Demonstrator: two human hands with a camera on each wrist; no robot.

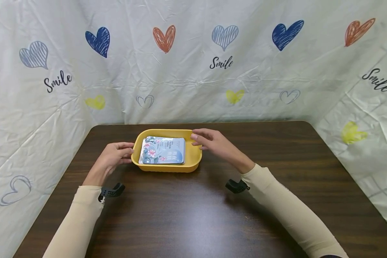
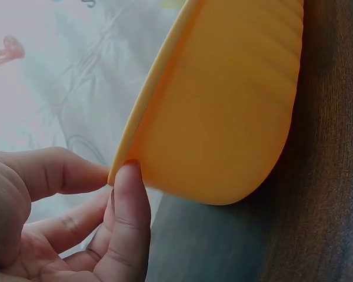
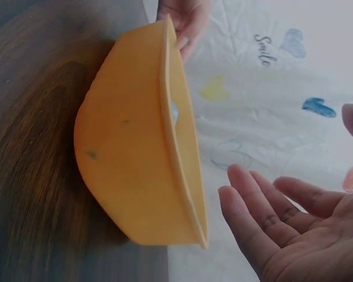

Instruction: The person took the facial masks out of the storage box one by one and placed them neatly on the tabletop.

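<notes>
A yellow plastic basket (image 1: 167, 168) with rounded corners stands near the table's far edge. Inside it lies a small stack of flat, light blue sachets (image 1: 163, 150) printed with pink flowers and characters. At the basket's left end my left hand (image 1: 117, 154) pinches the rim between thumb and finger, seen close up in the left wrist view on the basket wall (image 2: 223, 106). My right hand (image 1: 211, 141) hovers by the right end, its fingers loosely extended. In the right wrist view, a gap separates those fingers (image 3: 247, 217) from the basket's rim.
The dark wooden table (image 1: 187, 215) extends in front of and to both sides of the basket. Close behind its far edge hangs a white curtain (image 1: 187, 71) printed with hearts, which also runs along the left and right. Each wrist wears a black strap (image 1: 113, 190).
</notes>
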